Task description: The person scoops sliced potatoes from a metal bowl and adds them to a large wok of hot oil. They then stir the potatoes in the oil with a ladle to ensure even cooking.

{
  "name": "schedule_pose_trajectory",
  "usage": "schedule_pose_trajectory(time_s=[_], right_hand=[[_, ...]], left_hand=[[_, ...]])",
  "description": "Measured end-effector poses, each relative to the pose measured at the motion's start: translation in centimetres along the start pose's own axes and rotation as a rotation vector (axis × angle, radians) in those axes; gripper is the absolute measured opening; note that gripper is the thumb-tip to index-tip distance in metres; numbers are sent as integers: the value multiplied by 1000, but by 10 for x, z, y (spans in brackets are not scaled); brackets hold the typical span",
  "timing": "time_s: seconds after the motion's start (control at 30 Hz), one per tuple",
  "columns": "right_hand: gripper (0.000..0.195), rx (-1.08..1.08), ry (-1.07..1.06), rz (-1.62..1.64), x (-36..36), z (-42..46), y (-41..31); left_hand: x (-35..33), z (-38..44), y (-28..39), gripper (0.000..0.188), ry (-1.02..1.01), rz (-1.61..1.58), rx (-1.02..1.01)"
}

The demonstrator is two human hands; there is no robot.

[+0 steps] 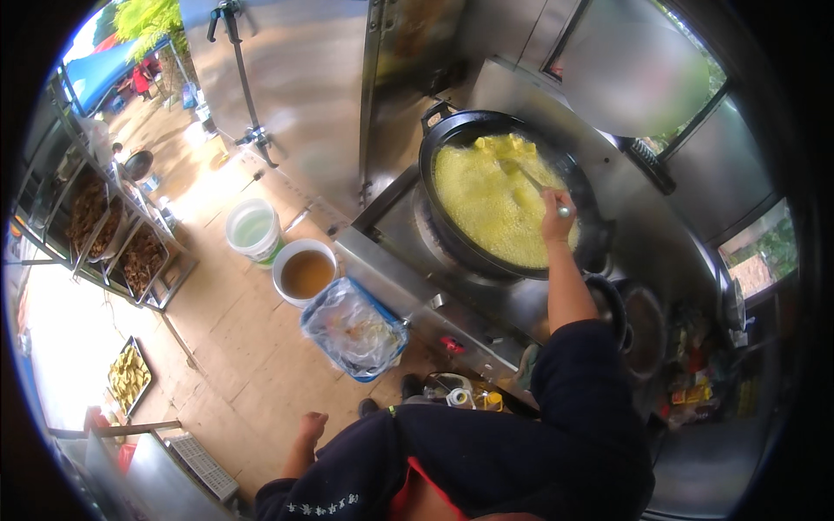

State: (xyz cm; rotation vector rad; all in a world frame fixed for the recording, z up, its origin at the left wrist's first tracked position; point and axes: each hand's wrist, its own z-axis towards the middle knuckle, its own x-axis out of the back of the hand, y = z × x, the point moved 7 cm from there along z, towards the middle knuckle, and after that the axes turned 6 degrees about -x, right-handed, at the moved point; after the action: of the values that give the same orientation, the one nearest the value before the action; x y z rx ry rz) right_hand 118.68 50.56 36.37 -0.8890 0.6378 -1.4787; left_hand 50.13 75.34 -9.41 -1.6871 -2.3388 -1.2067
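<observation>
My right hand (555,207) grips the handle of a metal cooking utensil (531,178), whose far end dips into foaming yellow oil. The foam hides the shape of that end. A large black wok (449,140) holds the bubbling oil (488,208) and sits on a stainless steel stove. Yellow chunks of food (508,144) are gathered at the wok's far side, just beyond the utensil. My left hand (314,426) hangs low beside my body, over the tiled floor and away from the stove. Its fingers look curled, but their inner side is hidden.
Beside the stove stand a bucket of brownish liquid (306,273), a bucket of clear liquid (253,228) and a blue plastic-lined bin (355,329). A metal rack (156,293) holds trays of brown food at left. A tray of yellowish pieces (130,378) lies lower left. Oil jugs (459,397) stand near my feet.
</observation>
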Motion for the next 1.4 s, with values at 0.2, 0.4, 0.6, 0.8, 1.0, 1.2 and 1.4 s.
schedule_pose_trajectory(time_s=[0.2,0.4,0.6,0.8,1.0,1.2,1.4], right_hand=[[14,-158,203,226,60,9,37],[12,-113,207,144,100,-7,23],[14,-339,186,403,103,-29,-16],[20,-446,128,355,103,-29,-64],[25,-503,101,347,110,-1,-95],[27,-264,241,529,114,19,-164],[29,-148,156,554,122,30,-219]], left_hand=[[13,-5,-44,32,-39,117,42],[28,-6,-71,31,-6,124,1],[44,-8,-60,35,-43,98,-24],[53,-2,-62,36,-27,43,-52],[56,8,-86,36,-15,-21,-19],[58,6,-89,35,-31,10,8],[58,8,-77,34,-39,-16,-11]])
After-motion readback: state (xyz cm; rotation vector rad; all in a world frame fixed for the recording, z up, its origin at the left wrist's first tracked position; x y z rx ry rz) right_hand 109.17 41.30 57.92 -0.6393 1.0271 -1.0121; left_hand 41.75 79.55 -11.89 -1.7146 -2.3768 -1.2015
